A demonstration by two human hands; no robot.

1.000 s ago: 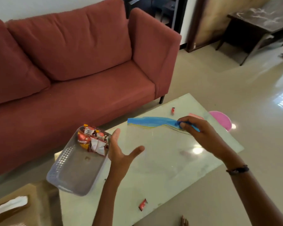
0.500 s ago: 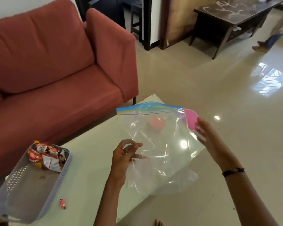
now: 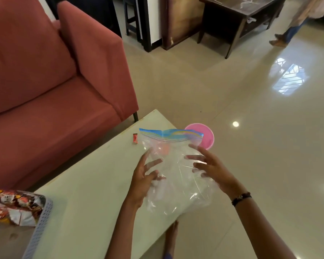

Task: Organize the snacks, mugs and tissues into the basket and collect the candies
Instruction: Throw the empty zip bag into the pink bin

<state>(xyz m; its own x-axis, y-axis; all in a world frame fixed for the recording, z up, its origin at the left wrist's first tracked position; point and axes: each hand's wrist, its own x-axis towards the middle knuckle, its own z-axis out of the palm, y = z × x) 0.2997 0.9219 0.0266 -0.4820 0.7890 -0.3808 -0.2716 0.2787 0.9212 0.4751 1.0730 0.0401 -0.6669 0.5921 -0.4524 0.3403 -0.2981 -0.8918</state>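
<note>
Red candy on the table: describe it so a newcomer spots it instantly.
Start at the pale table in front of the red sofa and go to its far corner. The red candy lies there, left of the clear zip bag: small, the only loose red wrapper on the bare tabletop.

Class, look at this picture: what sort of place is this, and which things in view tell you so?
Most likely a home living room. A red sofa stands beside a low pale table, with a dark wooden side table across the glossy tiled floor.
</note>
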